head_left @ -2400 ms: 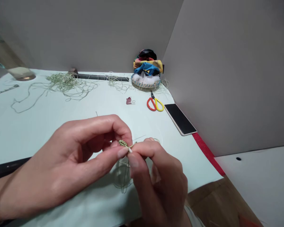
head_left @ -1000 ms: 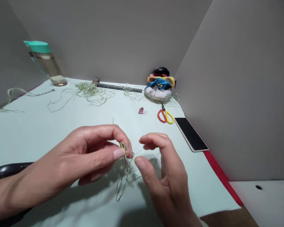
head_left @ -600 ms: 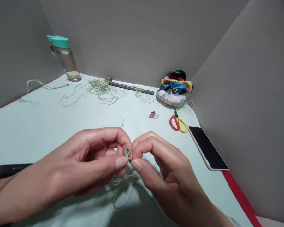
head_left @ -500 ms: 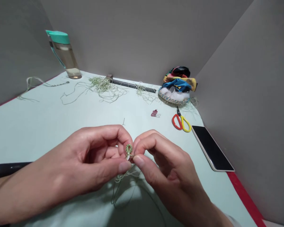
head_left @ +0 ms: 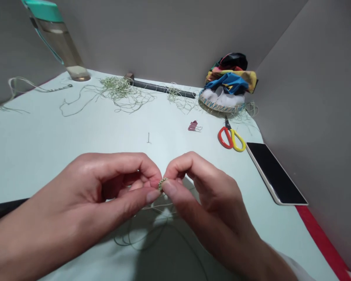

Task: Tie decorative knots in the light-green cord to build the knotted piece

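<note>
A small knotted loop of green cord (head_left: 162, 184) sits between my fingertips near the middle of the view, partly covered by them. My left hand (head_left: 111, 187) pinches its left side between thumb and forefinger. From the right, my right hand (head_left: 201, 195) closes thumb and forefinger on the same loop, the thumb lying over much of it. Thin loose cord ends (head_left: 160, 207) trail below the fingers and curve down over the pale table cover.
Behind the hands lie a pin (head_left: 148, 137), a maroon binder clip (head_left: 194, 125), scissors (head_left: 231, 137) and a phone (head_left: 276, 171). Farther back are a water bottle (head_left: 61, 47), tangled cord (head_left: 117, 88), a dark rod (head_left: 163, 88) and a basket of cloth (head_left: 222, 103).
The right thumb and forefinger have moved from the cords under the loop onto the loop itself, covering more of it. The camera view has shifted, nearing the table.
</note>
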Action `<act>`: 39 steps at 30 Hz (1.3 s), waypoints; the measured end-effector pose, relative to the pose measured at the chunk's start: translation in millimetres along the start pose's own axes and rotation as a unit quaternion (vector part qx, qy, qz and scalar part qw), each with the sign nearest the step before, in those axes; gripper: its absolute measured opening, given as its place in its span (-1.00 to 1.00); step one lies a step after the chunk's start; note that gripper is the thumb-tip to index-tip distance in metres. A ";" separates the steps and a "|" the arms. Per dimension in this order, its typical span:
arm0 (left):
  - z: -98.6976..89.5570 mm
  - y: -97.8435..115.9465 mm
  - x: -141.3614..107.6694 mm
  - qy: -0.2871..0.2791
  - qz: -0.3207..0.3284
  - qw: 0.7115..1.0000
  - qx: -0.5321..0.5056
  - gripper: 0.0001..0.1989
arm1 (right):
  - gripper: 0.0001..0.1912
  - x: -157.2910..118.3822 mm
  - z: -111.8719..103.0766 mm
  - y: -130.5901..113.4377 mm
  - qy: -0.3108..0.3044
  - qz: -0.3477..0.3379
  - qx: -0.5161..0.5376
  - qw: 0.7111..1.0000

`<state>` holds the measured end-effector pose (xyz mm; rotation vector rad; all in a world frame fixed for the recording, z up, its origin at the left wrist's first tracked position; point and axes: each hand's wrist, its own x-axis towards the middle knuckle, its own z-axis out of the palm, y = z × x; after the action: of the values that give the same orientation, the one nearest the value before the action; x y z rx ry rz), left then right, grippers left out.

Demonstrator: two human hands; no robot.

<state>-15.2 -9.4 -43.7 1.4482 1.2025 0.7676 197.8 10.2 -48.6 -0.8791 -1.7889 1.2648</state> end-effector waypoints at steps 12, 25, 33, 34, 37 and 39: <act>0.9 -0.7 14.9 -0.010 -0.057 0.997 -0.049 -0.66 | -0.85 1.0 1.0 6.6 -0.020 0.107 0.138 0.984; -4.7 -4.3 4.9 -0.090 -0.120 0.982 -0.119 -0.64 | -0.86 -2.4 6.5 14.3 -0.035 0.107 0.200 0.973; -4.2 1.7 8.4 -0.144 -0.158 0.946 -0.245 -0.74 | -0.81 -6.4 -0.6 18.6 -0.044 0.071 0.201 0.976; -3.6 0.6 8.3 -0.132 -0.145 0.956 -0.219 -0.74 | -0.84 -5.6 -0.5 18.9 -0.035 0.076 0.196 0.977; -0.3 -0.4 5.4 -0.085 -0.101 0.982 -0.135 -0.72 | -0.92 -2.4 0.0 19.1 -0.022 0.081 0.192 0.978; 3.3 2.6 2.3 -0.038 -0.110 0.988 -0.105 -0.71 | -0.89 -0.3 -0.2 18.5 -0.025 0.069 0.196 0.978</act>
<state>-10.8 -8.1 -42.3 1.1404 1.1638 0.6586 200.1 15.1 -66.3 -0.7591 -1.4596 1.6707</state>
